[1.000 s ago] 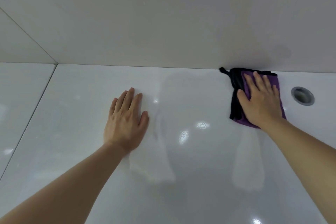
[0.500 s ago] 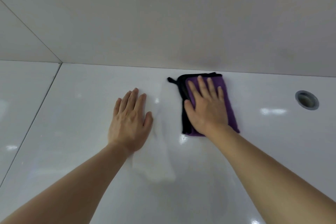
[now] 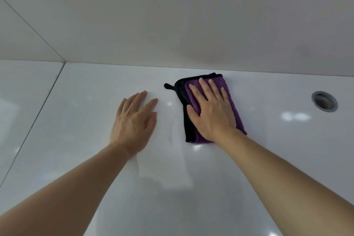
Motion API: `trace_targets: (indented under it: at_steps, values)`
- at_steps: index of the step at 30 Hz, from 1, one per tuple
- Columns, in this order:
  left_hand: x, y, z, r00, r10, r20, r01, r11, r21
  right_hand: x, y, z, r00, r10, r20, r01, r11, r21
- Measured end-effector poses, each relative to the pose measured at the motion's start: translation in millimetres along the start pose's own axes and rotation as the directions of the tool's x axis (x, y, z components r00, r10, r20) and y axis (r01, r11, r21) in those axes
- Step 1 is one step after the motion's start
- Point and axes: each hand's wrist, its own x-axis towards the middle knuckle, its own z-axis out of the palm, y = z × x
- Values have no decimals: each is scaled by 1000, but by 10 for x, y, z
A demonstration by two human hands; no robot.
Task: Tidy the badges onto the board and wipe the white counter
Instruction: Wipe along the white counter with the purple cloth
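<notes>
A glossy white desk (image 3: 249, 168) is seen from above, met at its far edge by a plain pale wall (image 3: 172, 15); a thin seam (image 3: 36, 119) runs through the surface on the left, and bright light spots are reflected in the gloss. A round metal-rimmed hole (image 3: 324, 102) is set into the desk at the far right, well apart from both hands. A folded purple cloth (image 3: 232, 101) with black edging is laid flat near the back edge, its small black loop (image 3: 168, 86) pointed to the left. The right hand (image 3: 212, 115) is pressed flat on the cloth, the grip open, with fingers straight and slightly spread, nothing curled round the fabric. The left hand (image 3: 134, 122) is laid palm down on the bare desk just beside the cloth, not touching it, its grip likewise open and empty. Both forearms are bare. No badges or board are shown.
</notes>
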Motion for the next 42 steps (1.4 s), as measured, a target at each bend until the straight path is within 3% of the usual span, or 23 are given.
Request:
trace_targets:
  at_steps: [7,14,20,33,42]
  values:
    - [-38,115,9,999,3,-45,-1,999,49,-307,928,-193,981,187,-54,-187,982,-6]
    - [-235,423,11,987,-162,-5,162,987,5,-630,1560,-285,956,290,-49,-291,957,-10]
    - [-634,796,125,989,-135,65,135,991,0,-660,1270,-239,961,275,-20,-275,960,-42]
    - [-753,852,157,988,-156,6,156,985,-69,-1118,-388,83,999,-28,38,26,999,42]
    - [-780,828,188,989,-147,-20,145,988,-61,-1318,-64,72,999,-39,-20,41,995,88]
